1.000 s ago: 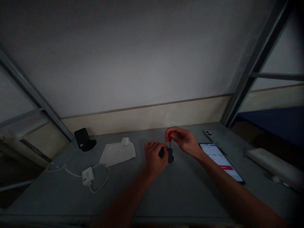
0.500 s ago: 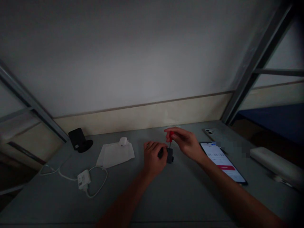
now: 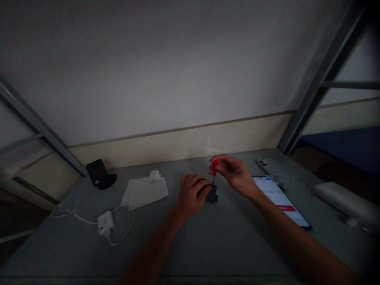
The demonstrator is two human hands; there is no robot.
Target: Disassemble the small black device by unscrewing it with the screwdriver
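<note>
The left hand [image 3: 191, 194] grips a small black box [image 3: 211, 194] on the table [image 3: 225, 245]; the right hand [image 3: 234, 174] fingers pinch a red screwdriver [image 3: 215, 167] upright into it

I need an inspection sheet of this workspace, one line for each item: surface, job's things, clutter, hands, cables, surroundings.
Surface: grey table, dimly lit.
Job's things: small black block standing on the table; red-handled screwdriver upright, tip down on the block.
Clutter: lit phone to the right; second phone behind it, camera side up; white bar far right; white cloth with a small white case; black stand.
Hands: left hand grips the block; right hand pinches the screwdriver handle.
Cables: white charger with its loose looped cable.
Surroundings: pale wall; metal frame struts on both sides.
</note>
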